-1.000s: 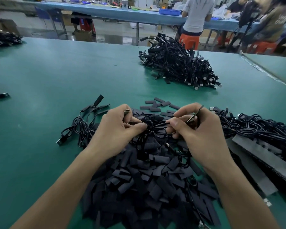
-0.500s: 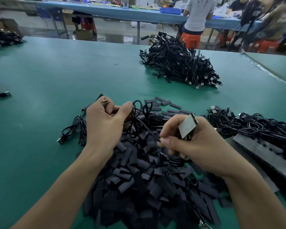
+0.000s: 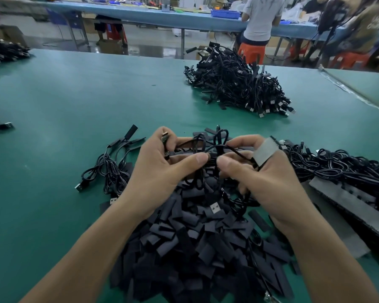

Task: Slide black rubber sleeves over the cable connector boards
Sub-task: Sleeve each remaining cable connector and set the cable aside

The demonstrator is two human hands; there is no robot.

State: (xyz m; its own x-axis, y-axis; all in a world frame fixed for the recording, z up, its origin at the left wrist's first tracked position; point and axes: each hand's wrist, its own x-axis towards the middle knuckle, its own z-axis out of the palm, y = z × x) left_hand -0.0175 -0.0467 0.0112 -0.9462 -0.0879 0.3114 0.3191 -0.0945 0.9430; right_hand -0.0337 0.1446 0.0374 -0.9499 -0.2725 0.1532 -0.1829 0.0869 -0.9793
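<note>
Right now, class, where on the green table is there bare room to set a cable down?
Bare: the stretch left of the loose cables, and the band between the sleeve pile and the far cable heap. Crowded: that pile, the right cable bundle.

No text, label, brand or number can be read in this view. Pale lettering on the dark shirt [image 3: 369,27] of a person at the far right is too blurred to read.

Factory assembly floor: long worktables [image 3: 74,88], cable heaps [image 3: 239,86], seated workers [image 3: 260,18].
</note>
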